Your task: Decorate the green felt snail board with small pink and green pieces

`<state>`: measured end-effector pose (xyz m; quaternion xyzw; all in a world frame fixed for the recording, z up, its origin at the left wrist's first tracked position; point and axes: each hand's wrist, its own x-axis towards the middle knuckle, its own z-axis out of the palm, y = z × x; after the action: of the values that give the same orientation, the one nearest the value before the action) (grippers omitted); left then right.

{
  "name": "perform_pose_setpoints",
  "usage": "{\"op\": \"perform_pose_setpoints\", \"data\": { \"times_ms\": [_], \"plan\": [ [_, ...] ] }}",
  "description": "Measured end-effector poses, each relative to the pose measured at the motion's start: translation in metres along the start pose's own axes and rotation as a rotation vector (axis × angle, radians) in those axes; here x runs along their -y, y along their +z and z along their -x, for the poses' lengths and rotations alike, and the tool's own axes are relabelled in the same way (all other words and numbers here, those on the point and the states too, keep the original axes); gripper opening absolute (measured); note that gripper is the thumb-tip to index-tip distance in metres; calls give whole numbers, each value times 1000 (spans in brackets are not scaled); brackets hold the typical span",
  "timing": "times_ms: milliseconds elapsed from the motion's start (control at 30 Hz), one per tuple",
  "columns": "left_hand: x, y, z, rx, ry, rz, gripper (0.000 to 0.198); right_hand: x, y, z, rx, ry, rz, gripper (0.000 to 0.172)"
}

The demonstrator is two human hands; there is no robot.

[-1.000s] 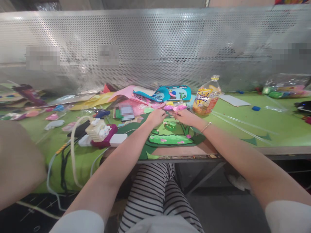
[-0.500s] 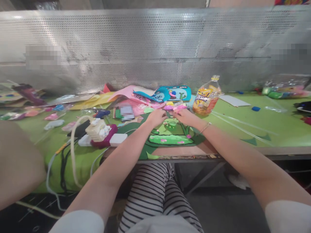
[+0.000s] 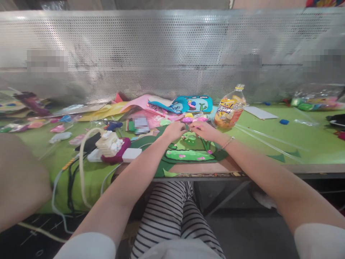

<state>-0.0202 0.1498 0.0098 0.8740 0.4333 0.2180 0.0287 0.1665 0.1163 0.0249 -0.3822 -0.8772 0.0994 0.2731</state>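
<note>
A dark green sheet with a light green raised picture and small pink spots lies at the table's front edge. Over its far edge my left hand has its fingers pressed together; whatever they pinch is too small to make out. Just right of it, almost touching, my right hand is closed the same way, its fingertips meeting near the left ones. Pink and purple clay lumps sit right behind the hands. A blue decorated piece lies farther back.
A bottle with an orange label stands right of my hands. On the left are a power strip with plugs, cables, and a bare limb of another person. Behind runs a perforated metal panel. A white card lies right.
My right hand's fingertips have shifted slightly left, closer to my left hand. My left hand has hardly moved.
</note>
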Motion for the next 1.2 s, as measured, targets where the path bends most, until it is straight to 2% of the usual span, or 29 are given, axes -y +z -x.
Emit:
{"op": "perform_pose_setpoints", "data": {
  "times_ms": [200, 600, 1200],
  "plan": [
    [1, 1, -1, 1, 13, -1, 20, 1, 0, 0, -6, 2, 4, 25],
    [-1, 0, 1, -4, 13, -7, 21, -11, 6, -2, -63, -145, 1, 23],
    [1, 2, 0, 13, 12, -22, 24, -3, 3, 0, -23, -157, 20, 24]
  ]
}}
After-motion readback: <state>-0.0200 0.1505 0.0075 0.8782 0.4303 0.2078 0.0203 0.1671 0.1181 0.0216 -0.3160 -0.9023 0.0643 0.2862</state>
